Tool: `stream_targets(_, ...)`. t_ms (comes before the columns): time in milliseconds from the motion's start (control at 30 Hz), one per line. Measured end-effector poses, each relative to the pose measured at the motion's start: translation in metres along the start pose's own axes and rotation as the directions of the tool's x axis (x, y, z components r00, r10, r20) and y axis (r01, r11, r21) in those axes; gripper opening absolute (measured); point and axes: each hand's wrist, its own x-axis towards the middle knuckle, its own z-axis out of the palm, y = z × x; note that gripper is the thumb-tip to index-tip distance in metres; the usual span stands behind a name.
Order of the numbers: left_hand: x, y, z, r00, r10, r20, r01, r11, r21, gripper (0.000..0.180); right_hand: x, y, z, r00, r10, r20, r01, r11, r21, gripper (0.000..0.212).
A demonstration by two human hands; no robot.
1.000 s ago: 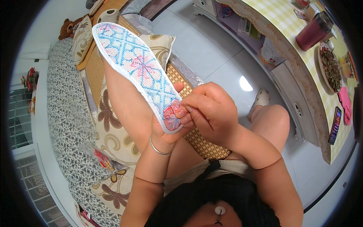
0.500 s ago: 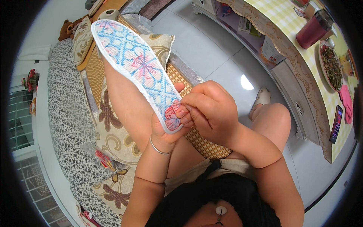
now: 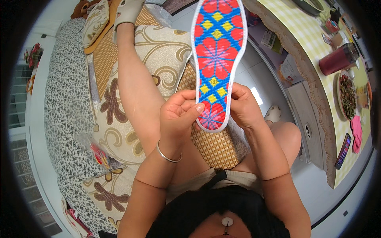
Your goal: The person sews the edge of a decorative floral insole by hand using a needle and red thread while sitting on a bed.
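An embroidered insole (image 3: 216, 59) is held up in front of me, bright side toward me, its far tip cut off by the picture's upper edge. Red and pink flowers, blue lattice bands and yellow diamonds cover it inside a white border. My left hand (image 3: 178, 115), with a silver bangle at the wrist, pinches the heel end from the left, thumb on top and fingers partly behind. On the other side my right hand (image 3: 244, 105) grips the edge near the heel, its fingertips hidden behind the insole. No needle or thread can be made out.
On the sofa at left lie patterned cushions (image 3: 162, 51) and a clear plastic bag (image 3: 99, 154) of colourful thread-like contents. A checked-cloth table (image 3: 293, 23) at right bears a dark red tumbler (image 3: 337, 59), a plate of food (image 3: 347, 95), a pink cloth (image 3: 356, 133) and a phone (image 3: 343, 150).
The insole has been turned over from its paler stitched side to the bright flowered one and moved right. My right hand has gone from pinching at the heel to holding the right edge.
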Motion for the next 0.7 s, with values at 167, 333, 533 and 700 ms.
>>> stream_targets(167,-0.005,0.006,-0.001,1.0,-0.004,-0.028,0.005,0.999,0.046,0.024,0.0,0.006,0.002,0.999,0.024,0.034,-0.025,0.999,0.028,0.02)
stream_targets(333,-0.006,0.007,-0.001,0.999,-0.033,0.008,0.033,0.999,0.042,0.022,-0.005,0.007,0.005,0.999,0.042,0.017,-0.043,0.999,0.034,0.02)
stream_targets(533,-0.005,0.006,-0.003,1.0,-0.025,0.014,0.025,1.0,0.011,0.021,-0.003,0.01,0.002,0.999,0.048,0.012,-0.049,0.998,0.041,0.02)
stream_targets(700,0.004,-0.002,-0.002,0.996,-0.065,0.061,0.076,0.976,-0.203,0.023,-0.006,-0.001,0.013,0.998,-0.039,-0.041,0.032,0.987,-0.158,0.016)
